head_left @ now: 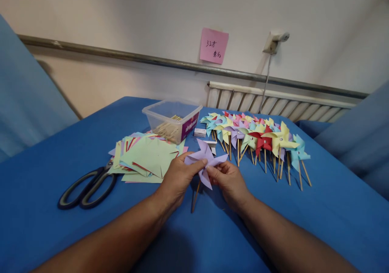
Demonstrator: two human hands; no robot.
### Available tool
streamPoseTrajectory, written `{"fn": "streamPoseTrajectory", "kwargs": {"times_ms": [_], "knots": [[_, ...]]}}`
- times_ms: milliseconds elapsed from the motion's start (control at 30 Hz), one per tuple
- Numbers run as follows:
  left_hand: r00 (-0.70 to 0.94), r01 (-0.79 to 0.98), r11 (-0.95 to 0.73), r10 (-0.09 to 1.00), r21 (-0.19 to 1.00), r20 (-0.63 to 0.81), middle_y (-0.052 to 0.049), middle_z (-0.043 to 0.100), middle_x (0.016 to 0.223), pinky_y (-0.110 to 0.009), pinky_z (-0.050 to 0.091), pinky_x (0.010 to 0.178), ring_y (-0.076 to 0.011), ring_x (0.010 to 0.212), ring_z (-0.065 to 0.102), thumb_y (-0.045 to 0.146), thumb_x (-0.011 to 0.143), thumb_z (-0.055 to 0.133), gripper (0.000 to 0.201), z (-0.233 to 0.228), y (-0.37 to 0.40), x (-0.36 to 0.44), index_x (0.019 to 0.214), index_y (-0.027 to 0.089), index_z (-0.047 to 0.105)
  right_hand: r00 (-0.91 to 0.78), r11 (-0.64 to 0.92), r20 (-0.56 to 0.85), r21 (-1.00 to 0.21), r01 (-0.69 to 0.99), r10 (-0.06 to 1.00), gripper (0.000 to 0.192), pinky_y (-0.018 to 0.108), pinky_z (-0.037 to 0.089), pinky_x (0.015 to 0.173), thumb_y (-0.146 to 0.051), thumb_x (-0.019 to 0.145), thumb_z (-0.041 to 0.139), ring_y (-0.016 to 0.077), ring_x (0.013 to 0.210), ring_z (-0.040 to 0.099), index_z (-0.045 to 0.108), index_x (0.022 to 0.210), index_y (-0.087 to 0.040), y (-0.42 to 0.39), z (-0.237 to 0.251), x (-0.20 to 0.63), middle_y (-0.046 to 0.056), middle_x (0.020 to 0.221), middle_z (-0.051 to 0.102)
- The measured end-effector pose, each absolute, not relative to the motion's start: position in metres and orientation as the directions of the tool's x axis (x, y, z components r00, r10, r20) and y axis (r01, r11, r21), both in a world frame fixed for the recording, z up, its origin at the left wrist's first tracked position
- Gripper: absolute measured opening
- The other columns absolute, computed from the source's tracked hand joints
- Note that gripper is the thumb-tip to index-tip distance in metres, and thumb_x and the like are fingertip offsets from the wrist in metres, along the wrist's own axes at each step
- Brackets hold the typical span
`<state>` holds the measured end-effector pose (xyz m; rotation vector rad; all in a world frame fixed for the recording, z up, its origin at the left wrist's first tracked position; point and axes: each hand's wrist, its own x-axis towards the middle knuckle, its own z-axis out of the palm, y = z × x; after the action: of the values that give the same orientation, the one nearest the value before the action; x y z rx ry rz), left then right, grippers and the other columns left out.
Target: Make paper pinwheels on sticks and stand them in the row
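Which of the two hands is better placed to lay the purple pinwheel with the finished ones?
Probably the right hand: it grips the purple pinwheel on the side nearest the finished pinwheels.

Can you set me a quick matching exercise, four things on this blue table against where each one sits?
Things:
1. black-handled scissors
2. clear plastic tub of wooden sticks
3. lilac paper pinwheel
4. row of finished coloured paper pinwheels

Places:
A. right of the tub, laid out on the cloth
B. held between the left hand and right hand
C. far left, beside the paper squares
D. behind the stack of paper squares

Pairs: 1-C, 2-D, 3-B, 4-A
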<state>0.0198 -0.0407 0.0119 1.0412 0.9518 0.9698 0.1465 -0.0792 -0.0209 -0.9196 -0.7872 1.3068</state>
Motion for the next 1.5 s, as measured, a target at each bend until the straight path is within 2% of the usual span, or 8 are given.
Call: {"fn": "streamPoseTrajectory", "kwargs": {"times_ms": [233, 367, 733, 1067, 1167, 1267, 1400, 1500], "knots": [[0.311, -0.156, 0.199, 0.94, 0.968, -0.143, -0.009, 0.071, 0.085, -0.033, 0.05, 0.073, -0.02, 0.074, 0.065, 0.033, 0.066, 0.076, 0.038, 0.009, -0.042, 0.019, 0.097, 0.013, 0.069, 0.21, 0.02, -0.079, -0.901, -0.434, 0.974, 0.033, 0.02, 0.039, 0.043, -0.039, 0.06, 0.082, 0.0078, 0.041, 0.049, 0.06, 0.062, -0.015, -0.076, -0.021, 0.145, -0.004, 0.048, 0.059], [0.283, -0.151, 0.164, 0.952, 0.975, -0.116, -0.008, 0.071, 0.082, -0.031, 0.049, 0.07, -0.0196, 0.072, 0.065, 0.034, 0.065, 0.075, 0.036, 0.012, -0.042, 0.02, 0.094, 0.013, 0.069, 0.149, 0.006, -0.078, -0.866, -0.499, 0.986, 0.032, 0.021, 0.04, 0.045, -0.04, 0.063, 0.08, 0.0088, 0.045, 0.052, 0.058, 0.064, -0.016, -0.077, -0.025, 0.145, -0.002, 0.054, 0.062], [0.187, 0.123, -0.044, 0.982, 0.991, 0.02, -0.004, 0.069, 0.072, -0.026, 0.046, 0.057, -0.0164, 0.062, 0.06, 0.035, 0.065, 0.074, 0.027, 0.019, -0.041, 0.018, 0.082, 0.015, 0.071, 0.19, 0.037, -0.044, -0.915, -0.402, 0.981, 0.031, 0.021, 0.037, 0.051, -0.043, 0.072, 0.074, 0.007, 0.049, 0.048, 0.062, 0.068, -0.015, -0.081, -0.02, 0.153, -0.002, 0.06, 0.059], [0.248, 0.027, 0.041, 0.968, 0.999, -0.046, -0.005, 0.07, 0.071, -0.027, 0.049, 0.056, -0.0181, 0.061, 0.062, 0.035, 0.061, 0.077, 0.029, 0.018, -0.044, 0.019, 0.082, 0.015, 0.071, 0.193, -0.001, -0.112, -0.866, -0.5, 0.975, 0.029, 0.022, 0.036, 0.049, -0.041, 0.07, 0.074, 0.0088, 0.05, 0.049, 0.06, 0.075, -0.017, -0.083, -0.014, 0.151, -0.002, 0.059, 0.057], [0.22, -0.03, 0.079, 0.973, 0.996, -0.071, -0.005, 0.071, 0.073, -0.028, 0.049, 0.056, -0.0188, 0.061, 0.063, 0.035, 0.059, 0.079, 0.035, 0.02, -0.041, 0.016, 0.087, 0.014, 0.071, 0.398, 0.13, -0.016, -0.932, -0.337, 0.917, 0.038, 0.025, 0.044, 0.06, -0.038, 0.069, 0.075, 0.0138, 0.073, 0.058, 0.058, 0.099, -0.022, -0.081, -0.017, 0.155, 0.002, 0.089, 0.063], [0.219, -0.048, 0.086, 0.973, 0.995, -0.074, -0.005, 0.071, 0.074, -0.027, 0.049, 0.056, -0.0186, 0.061, 0.063, 0.036, 0.06, 0.078, 0.035, 0.022, -0.038, 0.013, 0.087, 0.014, 0.071, 0.44, 0.272, 0.254, -0.962, 0.021, 0.861, 0.047, 0.034, 0.045, 0.081, -0.03, 0.068, 0.074, 0.0194, 0.098, 0.056, 0.055, 0.112, -0.026, -0.08, -0.016, 0.161, 0.005, 0.113, 0.059], [0.247, -0.007, 0.081, 0.966, 0.997, -0.076, -0.007, 0.071, 0.077, -0.028, 0.049, 0.059, -0.0198, 0.064, 0.064, 0.035, 0.059, 0.078, 0.036, 0.023, -0.035, 0.012, 0.088, 0.014, 0.071, 0.225, 0.435, 0.56, -0.792, 0.429, 0.797, 0.044, 0.041, 0.037, 0.094, -0.026, 0.073, 0.071, 0.0225, 0.103, 0.054, 0.057, 0.115, -0.028, -0.083, -0.006, 0.169, 0.005, 0.106, 0.063], [0.263, 0.022, 0.081, 0.961, 0.997, -0.084, -0.007, 0.071, 0.076, -0.028, 0.049, 0.06, -0.02, 0.065, 0.063, 0.034, 0.058, 0.079, 0.034, 0.023, -0.036, 0.013, 0.084, 0.014, 0.072, 0.115, 0.474, 0.629, -0.681, 0.558, 0.769, 0.039, 0.042, 0.038, 0.092, -0.029, 0.073, 0.073, 0.0242, 0.098, 0.055, 0.061, 0.11, -0.03, -0.085, 0.0, 0.173, 0.003, 0.095, 0.066]]}}
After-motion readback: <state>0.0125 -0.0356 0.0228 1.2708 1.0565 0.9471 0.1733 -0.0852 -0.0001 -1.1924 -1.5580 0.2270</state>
